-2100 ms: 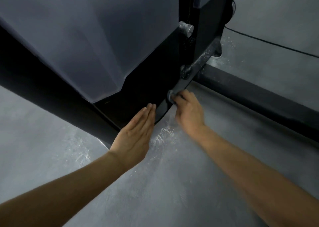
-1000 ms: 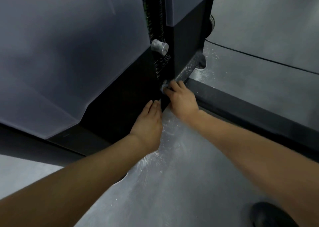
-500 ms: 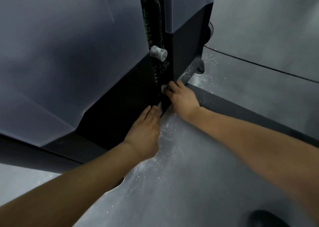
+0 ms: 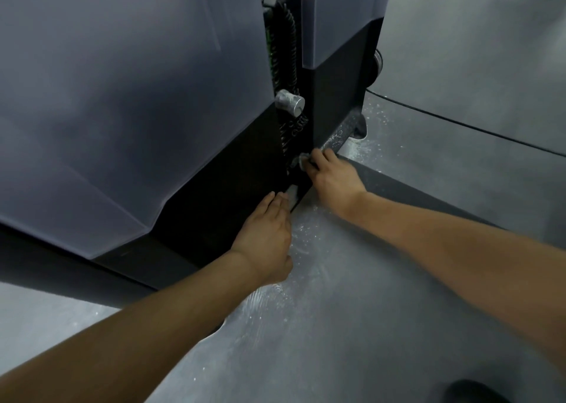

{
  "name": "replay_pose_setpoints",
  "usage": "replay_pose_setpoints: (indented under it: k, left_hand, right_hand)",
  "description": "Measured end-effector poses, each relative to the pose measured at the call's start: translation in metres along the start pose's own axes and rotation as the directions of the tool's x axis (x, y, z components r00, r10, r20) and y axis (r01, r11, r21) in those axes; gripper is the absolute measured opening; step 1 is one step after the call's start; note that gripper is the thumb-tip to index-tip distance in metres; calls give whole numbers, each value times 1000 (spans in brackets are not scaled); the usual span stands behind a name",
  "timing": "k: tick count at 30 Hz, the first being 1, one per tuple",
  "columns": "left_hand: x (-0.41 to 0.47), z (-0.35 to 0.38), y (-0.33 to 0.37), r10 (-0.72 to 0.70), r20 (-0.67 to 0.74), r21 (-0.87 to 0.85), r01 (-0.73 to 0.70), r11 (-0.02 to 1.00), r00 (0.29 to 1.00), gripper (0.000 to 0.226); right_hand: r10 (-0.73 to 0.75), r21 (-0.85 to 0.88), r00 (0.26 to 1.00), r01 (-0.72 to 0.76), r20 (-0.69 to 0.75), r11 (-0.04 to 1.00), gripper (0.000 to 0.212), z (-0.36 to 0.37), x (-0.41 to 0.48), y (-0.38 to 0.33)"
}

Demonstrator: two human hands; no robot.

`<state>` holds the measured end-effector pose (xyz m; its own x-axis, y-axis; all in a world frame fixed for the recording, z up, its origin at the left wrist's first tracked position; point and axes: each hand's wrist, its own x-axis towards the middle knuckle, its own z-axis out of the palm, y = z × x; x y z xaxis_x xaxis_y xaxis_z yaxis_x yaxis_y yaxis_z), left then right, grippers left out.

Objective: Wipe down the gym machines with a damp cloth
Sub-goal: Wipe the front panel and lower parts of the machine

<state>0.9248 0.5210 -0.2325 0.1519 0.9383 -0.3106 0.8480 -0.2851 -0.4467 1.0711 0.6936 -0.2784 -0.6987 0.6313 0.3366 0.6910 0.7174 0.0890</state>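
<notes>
The gym machine has frosted grey covers (image 4: 122, 96) over a black base (image 4: 214, 206). My left hand (image 4: 266, 234) rests flat on the black base panel, fingers straight, tips at the edge of the vertical gap. A small pale patch (image 4: 292, 193) shows just past those fingertips; I cannot tell what it is. My right hand (image 4: 332, 179) curls its fingers round the lower silver knob (image 4: 298, 160) in the gap. An upper silver knob (image 4: 289, 102) sticks out above it, below a black coiled cable (image 4: 283, 44). No cloth is visible.
A black floor rail (image 4: 428, 194) runs right from the machine's foot. A thin dark cable (image 4: 459, 124) crosses the grey floor behind it. White specks and smears (image 4: 291, 292) cover the floor under my hands. A dark rounded shape (image 4: 477, 392) sits at the bottom right edge.
The view has swung left and closer to the machine's gap. My left hand slid up the black panel toward the gap. My right hand has kept hold of the lower knob.
</notes>
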Motion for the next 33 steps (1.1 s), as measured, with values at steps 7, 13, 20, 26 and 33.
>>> replay_pose_setpoints:
  k: [7,13,20,26,33]
  left_hand:
    - [3,-8,-1,-14,10,-4,14,1000,1000,99]
    - [4,-8,0,-4,36,9,3,1000,999,96]
    - [2,-12,6,-28,42,63,25,998,999,93]
    - [-12,2,3,-16,39,0,17,1000,999,90]
    - [-11,-3,-1,26,52,-80,-22,997,998,96]
  right_hand:
    - [48,217,999,-43,-18,975,58,-10,-31,-40]
    - [45,126,999,-48,23,991,58,-9,-11,5]
    - [362,410,931,-316,-37,856,49,-7,-45,-83]
    - [327,382,944,-288,-41,878,58,2,-53,-65]
    - [501,430,865,-450,-8,783,56,-4,-41,-70]
